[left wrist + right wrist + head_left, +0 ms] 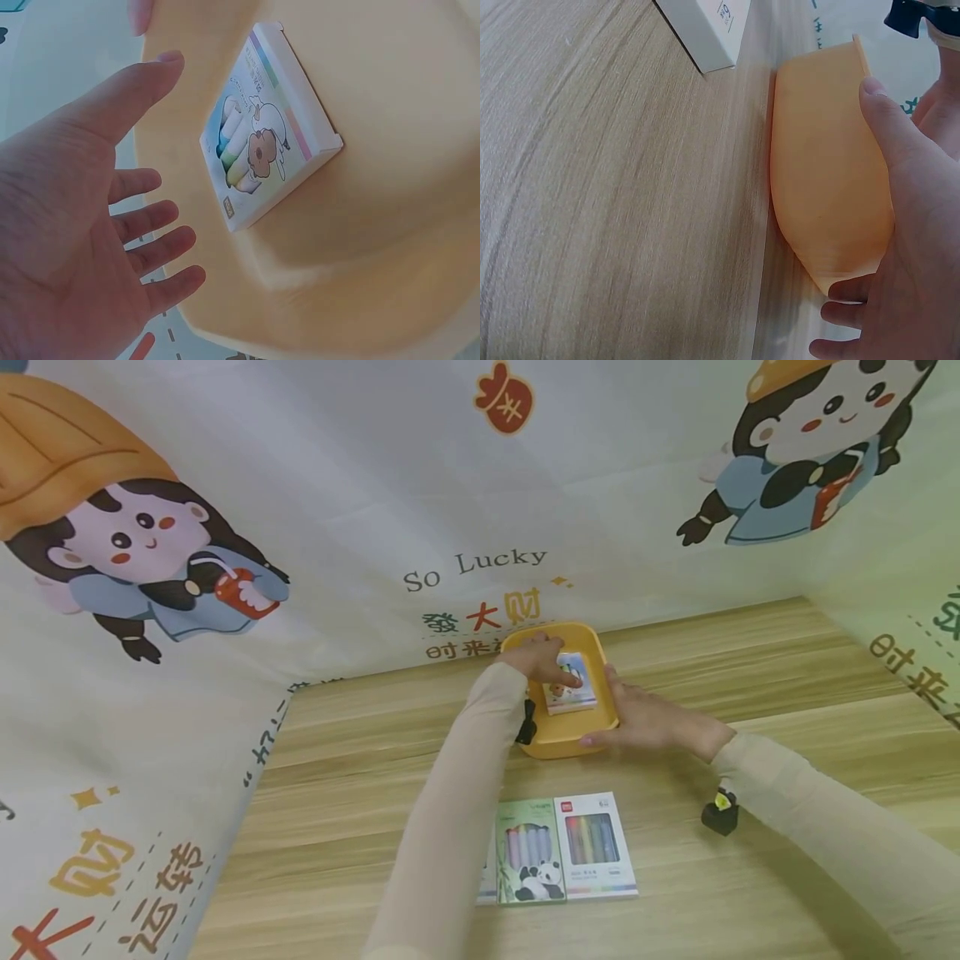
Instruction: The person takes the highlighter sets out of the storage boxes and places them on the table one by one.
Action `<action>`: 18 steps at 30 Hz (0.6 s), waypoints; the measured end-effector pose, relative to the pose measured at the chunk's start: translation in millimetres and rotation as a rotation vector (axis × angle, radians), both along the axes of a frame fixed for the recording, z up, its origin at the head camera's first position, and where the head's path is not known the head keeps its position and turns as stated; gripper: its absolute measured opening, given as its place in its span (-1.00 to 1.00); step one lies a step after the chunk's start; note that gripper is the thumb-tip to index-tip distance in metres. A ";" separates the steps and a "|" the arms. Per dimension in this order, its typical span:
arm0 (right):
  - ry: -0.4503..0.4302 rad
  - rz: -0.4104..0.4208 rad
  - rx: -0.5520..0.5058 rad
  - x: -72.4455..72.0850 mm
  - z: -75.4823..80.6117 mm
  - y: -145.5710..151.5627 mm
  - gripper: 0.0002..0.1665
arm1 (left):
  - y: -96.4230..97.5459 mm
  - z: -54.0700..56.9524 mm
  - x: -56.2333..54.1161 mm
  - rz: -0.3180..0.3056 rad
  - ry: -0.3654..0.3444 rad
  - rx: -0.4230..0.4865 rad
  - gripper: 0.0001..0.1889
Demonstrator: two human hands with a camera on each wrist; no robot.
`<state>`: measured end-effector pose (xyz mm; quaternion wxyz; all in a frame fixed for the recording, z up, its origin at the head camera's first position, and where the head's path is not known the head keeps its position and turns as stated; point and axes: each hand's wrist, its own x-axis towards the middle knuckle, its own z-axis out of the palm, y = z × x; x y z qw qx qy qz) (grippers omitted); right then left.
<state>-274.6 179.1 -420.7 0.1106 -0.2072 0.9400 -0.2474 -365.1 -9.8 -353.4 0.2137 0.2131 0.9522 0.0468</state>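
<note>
A yellow plastic basket (551,748) stands at the back of the table by the printed backdrop. Inside it lies a small box (572,700) printed with colored sticks and cartoon animals. My left hand (542,660) reaches over the basket's left side. In the left wrist view, the left hand (82,232) has its fingers spread and apart from the small box (262,127). My right hand (652,714) touches the basket's right side, its thumb near the front corner. Straight fingers and thumb of the right hand (919,217) rest along the basket wall (825,165).
In front of the basket lie a green panda box of colored sticks (531,852) and a white box of colored sticks (596,847) side by side. Left of them, another box (487,877) is mostly hidden by my left forearm. Printed cloth (360,485) surrounds the wooden table (345,793).
</note>
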 end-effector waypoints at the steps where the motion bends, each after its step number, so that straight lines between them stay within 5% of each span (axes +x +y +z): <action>1: 0.001 0.001 0.000 0.0 -0.1 0.0 0.58 | 0.5 -0.5 -0.4 0.005 -0.001 -0.004 -0.07; 18: -0.003 -0.005 0.003 -1.1 -0.9 -0.2 0.57 | 6.2 -4.1 -4.0 0.020 -0.007 -0.016 -0.07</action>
